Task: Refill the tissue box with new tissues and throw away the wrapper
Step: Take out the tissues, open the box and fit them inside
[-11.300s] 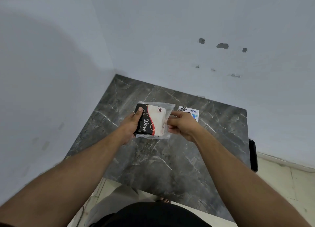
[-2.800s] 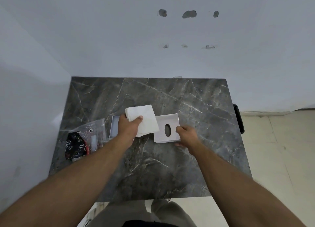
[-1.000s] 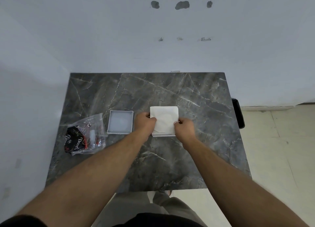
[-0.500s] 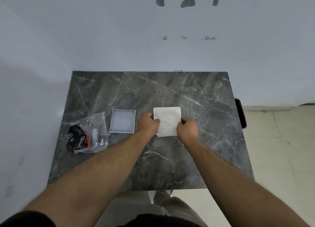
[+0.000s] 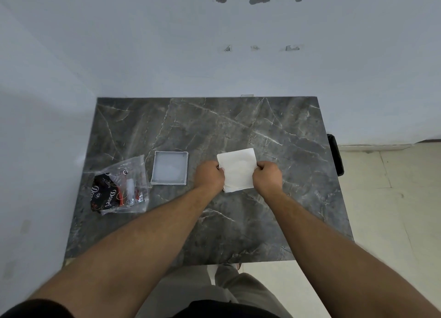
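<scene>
pale walls, dark marble: seating the tissue stack

pale blue walls are closing in a corner around the dark marble tabletop (image 5: 238, 131), and the work is happening just right of its middle. the left hand (image 5: 210, 175) and the right hand (image 5: 267, 176) are each clenched on an opposite side of the white tissue stack (image 5: 237, 169), which is sitting tilted, its far edge raised and skewed toward the right. a thin white edge is showing under the stack's near corner; it is likely the upturned tissue box body, though the stack and hands are hiding most of it, so i cannot tell how deep the tissues are sitting. the shallow grey box base (image 5: 170, 167) is lying open just left of the left hand, apart from it. the empty wrapper (image 5: 119, 188), clear plastic with a black and red print, is lying crumpled near the tabletop's left edge.

judging by this, the step in hand is pressing the stack squarely into the box. doing it well probably means straightening the stack so its sides are running along the box walls, then pushing down evenly with both grips rather than at one corner, since soft folded sheets are likely to buckle or catch. the base is not yet fitted, and the wrapper is not yet thrown away.
</scene>
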